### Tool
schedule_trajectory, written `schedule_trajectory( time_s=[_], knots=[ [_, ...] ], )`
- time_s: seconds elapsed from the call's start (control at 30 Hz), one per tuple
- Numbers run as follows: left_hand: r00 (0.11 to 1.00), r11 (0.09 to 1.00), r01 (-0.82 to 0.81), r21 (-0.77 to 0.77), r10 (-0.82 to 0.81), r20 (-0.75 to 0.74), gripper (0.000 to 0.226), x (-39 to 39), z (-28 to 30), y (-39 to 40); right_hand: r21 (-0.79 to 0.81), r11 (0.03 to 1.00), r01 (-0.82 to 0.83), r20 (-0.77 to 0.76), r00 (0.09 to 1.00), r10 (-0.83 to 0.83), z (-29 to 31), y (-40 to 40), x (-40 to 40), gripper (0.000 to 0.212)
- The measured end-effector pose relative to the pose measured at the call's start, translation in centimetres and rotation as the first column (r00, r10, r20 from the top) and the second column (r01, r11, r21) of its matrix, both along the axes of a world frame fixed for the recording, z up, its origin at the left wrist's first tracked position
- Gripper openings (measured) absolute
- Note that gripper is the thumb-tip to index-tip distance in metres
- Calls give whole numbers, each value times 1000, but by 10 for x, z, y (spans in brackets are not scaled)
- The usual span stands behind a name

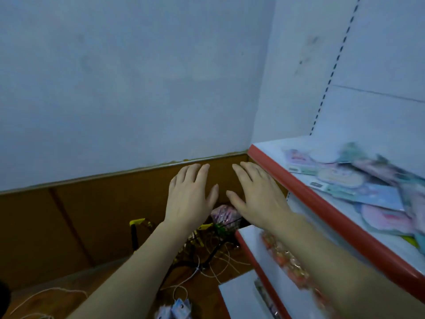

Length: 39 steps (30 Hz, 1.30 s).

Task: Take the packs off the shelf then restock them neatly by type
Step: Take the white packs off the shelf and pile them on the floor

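Several pastel packs (pixel 358 180) lie in a loose, overlapping heap on the white shelf (pixel 305 180) with a red front edge at the right. My left hand (pixel 190 194) and my right hand (pixel 255 192) hover side by side in front of me, fingers straight, backs up, holding nothing. Both are to the left of the shelf's corner, and the right hand is almost at the red edge. On the lower shelf (pixel 250 236) under my right forearm lies an orange and gold pack (pixel 285 259).
A pale wall fills the upper view with brown panelling (pixel 69 217) below it. Under my hands sits a black wire rack (pixel 207 256) with yellow tips, tangled white string and a pink bundle (pixel 224 212). Small blue-white packs (pixel 177 307) lie on the floor.
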State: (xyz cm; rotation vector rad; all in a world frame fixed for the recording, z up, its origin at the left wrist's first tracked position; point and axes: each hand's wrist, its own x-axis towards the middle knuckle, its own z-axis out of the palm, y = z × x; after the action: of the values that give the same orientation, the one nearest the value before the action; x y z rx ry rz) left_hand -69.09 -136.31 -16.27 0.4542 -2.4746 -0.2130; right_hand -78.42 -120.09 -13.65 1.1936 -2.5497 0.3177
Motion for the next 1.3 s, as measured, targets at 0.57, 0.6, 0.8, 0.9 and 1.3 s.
schedule_trajectory(
  time_s=[0.57, 0.6, 0.8, 0.9, 1.3],
  knots=[
    [654, 685, 721, -104, -722, -225, 58, 23, 112, 258, -189, 766, 615, -219, 734, -643, 104, 290, 162, 68],
    [611, 645, 756, -111, -756, -233, 58, 29, 116, 281, -188, 728, 659, -221, 694, -685, 107, 311, 177, 69],
    [375, 426, 895, -135, -880, -292, 57, 83, 129, 417, -185, 512, 839, -235, 468, -852, 119, 426, 283, 76],
    [265, 313, 941, -131, -919, -291, 55, 124, 133, 485, -215, 419, 882, -242, 367, -898, 119, 478, 345, 71],
    [-198, -146, 972, -184, -931, -307, 54, 297, 125, 689, -230, 9, 973, -238, -47, -970, 108, 617, 581, 67]
  ],
)
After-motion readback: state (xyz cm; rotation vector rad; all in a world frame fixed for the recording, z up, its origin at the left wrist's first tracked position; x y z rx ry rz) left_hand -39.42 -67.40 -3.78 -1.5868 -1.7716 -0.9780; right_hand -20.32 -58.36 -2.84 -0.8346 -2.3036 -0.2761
